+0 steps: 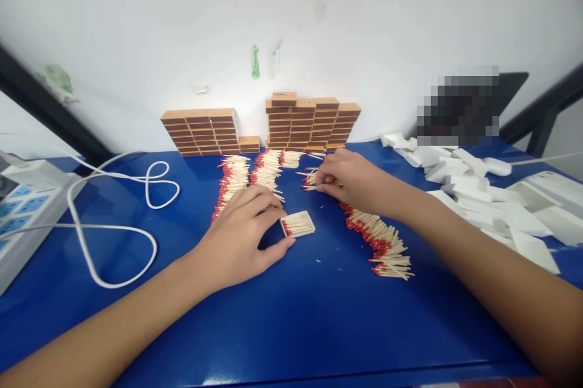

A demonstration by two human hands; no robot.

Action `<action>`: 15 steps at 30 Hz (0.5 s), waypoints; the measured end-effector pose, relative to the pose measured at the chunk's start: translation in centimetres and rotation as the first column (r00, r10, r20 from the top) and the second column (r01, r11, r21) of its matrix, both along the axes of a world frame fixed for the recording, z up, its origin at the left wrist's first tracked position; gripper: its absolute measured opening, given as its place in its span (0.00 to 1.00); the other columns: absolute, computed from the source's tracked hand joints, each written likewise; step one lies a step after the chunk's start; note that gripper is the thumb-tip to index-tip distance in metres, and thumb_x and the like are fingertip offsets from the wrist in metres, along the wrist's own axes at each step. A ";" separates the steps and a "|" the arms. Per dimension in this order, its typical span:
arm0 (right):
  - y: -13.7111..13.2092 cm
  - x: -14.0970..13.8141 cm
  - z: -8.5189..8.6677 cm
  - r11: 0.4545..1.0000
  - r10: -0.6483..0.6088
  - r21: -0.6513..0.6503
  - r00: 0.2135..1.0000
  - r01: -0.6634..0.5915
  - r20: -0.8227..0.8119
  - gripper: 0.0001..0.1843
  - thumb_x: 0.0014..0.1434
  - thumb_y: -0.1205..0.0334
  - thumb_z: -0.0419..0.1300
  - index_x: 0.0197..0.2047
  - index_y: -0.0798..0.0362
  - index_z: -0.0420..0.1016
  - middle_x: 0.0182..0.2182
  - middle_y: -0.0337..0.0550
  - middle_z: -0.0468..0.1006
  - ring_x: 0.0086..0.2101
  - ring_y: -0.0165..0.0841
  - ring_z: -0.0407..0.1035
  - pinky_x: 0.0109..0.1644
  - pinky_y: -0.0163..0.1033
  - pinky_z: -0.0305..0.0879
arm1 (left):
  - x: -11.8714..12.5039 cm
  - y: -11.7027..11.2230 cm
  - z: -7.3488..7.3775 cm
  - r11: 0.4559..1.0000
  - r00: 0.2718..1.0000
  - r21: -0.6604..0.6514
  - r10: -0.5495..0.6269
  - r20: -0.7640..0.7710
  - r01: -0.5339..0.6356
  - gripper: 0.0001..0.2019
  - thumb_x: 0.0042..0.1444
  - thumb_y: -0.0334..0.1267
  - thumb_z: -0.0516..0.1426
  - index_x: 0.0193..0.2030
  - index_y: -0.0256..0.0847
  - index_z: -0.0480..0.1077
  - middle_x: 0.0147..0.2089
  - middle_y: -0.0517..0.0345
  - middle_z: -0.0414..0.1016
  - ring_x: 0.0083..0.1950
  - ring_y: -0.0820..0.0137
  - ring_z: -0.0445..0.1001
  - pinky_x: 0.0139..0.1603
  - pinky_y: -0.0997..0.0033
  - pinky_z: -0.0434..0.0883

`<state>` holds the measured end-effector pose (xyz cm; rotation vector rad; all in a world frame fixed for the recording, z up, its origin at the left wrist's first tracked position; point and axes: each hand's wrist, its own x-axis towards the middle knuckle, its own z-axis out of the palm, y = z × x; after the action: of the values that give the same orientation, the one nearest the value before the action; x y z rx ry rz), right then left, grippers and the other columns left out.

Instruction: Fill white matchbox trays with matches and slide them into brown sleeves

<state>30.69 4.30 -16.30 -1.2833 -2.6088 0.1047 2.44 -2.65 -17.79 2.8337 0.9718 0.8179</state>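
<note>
A small white matchbox tray [306,223] lies on the blue table with several red-headed matches in it. My left hand [246,233] holds its left end between thumb and index finger. Farther back, my right hand [348,178] is closed in a pinch at a row of loose matches [308,179]; its fingertips partly cover the sticks they grip. Below that hand, a curved row of matches [380,236] runs toward the front. Two more match rows, the left one [233,178] and the middle one [268,169], stretch behind my left hand, which hides their near ends.
Brown matchboxes stand stacked against the wall in a left stack [203,132] and a right stack [312,124]. White folded paper pieces [478,190] heap up at the right. A white cable [152,242] loops across the left side, beside a power strip [27,212].
</note>
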 end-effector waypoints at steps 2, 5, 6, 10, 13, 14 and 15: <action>0.0 0.0 0.0 1.000 0.003 0.002 1.000 -0.003 -0.008 0.06 0.68 0.66 0.63 0.37 0.52 0.79 0.37 0.48 0.80 0.43 0.43 0.67 0.47 0.45 0.60 | 0.0 0.0 0.0 1.000 1.000 0.001 -0.001 0.003 0.001 0.12 0.67 0.44 0.64 0.50 0.38 0.79 0.53 0.48 0.81 0.61 0.56 0.75 0.66 0.50 0.74; 0.0 0.0 0.0 1.000 0.013 0.006 1.000 -0.013 -0.021 0.07 0.68 0.66 0.61 0.35 0.51 0.77 0.36 0.48 0.79 0.41 0.41 0.68 0.45 0.44 0.60 | 0.0 0.0 -0.1 1.000 1.000 -0.003 -0.004 0.001 0.004 0.12 0.67 0.44 0.64 0.51 0.38 0.78 0.53 0.48 0.81 0.61 0.56 0.75 0.66 0.50 0.74; 0.0 0.0 0.0 1.000 0.016 0.008 1.000 -0.016 -0.022 0.08 0.68 0.66 0.61 0.35 0.51 0.76 0.35 0.48 0.79 0.40 0.41 0.68 0.45 0.44 0.60 | 0.0 0.0 -0.1 1.000 1.000 -0.003 -0.005 0.001 0.005 0.12 0.67 0.44 0.64 0.51 0.38 0.78 0.53 0.48 0.81 0.61 0.56 0.75 0.66 0.50 0.74; -0.2 0.1 0.4 0.999 0.029 0.019 0.999 -0.028 -0.032 0.08 0.68 0.65 0.60 0.35 0.52 0.76 0.35 0.48 0.79 0.40 0.41 0.68 0.45 0.45 0.60 | 0.0 0.0 0.0 1.000 1.000 -0.006 -0.002 0.002 0.002 0.12 0.67 0.44 0.64 0.51 0.39 0.78 0.53 0.48 0.81 0.61 0.55 0.75 0.65 0.49 0.74; -0.4 0.3 1.0 0.998 0.045 -0.030 0.998 -0.046 -0.037 0.07 0.67 0.65 0.61 0.36 0.52 0.77 0.36 0.48 0.80 0.41 0.41 0.68 0.45 0.44 0.61 | 0.0 0.0 0.0 1.000 1.000 -0.010 -0.003 0.002 0.003 0.12 0.67 0.44 0.64 0.51 0.40 0.78 0.53 0.48 0.81 0.61 0.55 0.75 0.65 0.48 0.75; -0.5 0.3 1.1 0.998 0.046 -0.051 0.999 -0.047 -0.023 0.07 0.67 0.66 0.61 0.35 0.51 0.77 0.37 0.48 0.80 0.41 0.41 0.68 0.45 0.44 0.61 | 0.0 0.0 0.0 1.000 1.000 -0.011 -0.004 0.003 0.004 0.12 0.67 0.44 0.64 0.51 0.40 0.78 0.53 0.48 0.81 0.61 0.55 0.75 0.64 0.48 0.75; -0.5 0.3 1.2 0.997 0.045 -0.067 0.999 -0.045 -0.006 0.07 0.66 0.67 0.61 0.35 0.51 0.78 0.37 0.48 0.80 0.40 0.41 0.68 0.45 0.44 0.61 | 0.0 0.0 0.0 1.000 1.000 -0.010 -0.005 0.004 0.005 0.12 0.67 0.44 0.64 0.51 0.40 0.78 0.53 0.48 0.81 0.61 0.55 0.75 0.64 0.48 0.75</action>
<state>30.98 3.77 -15.08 -1.2448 -2.6522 0.2049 2.41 -2.64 -17.83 2.8234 0.9655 0.8152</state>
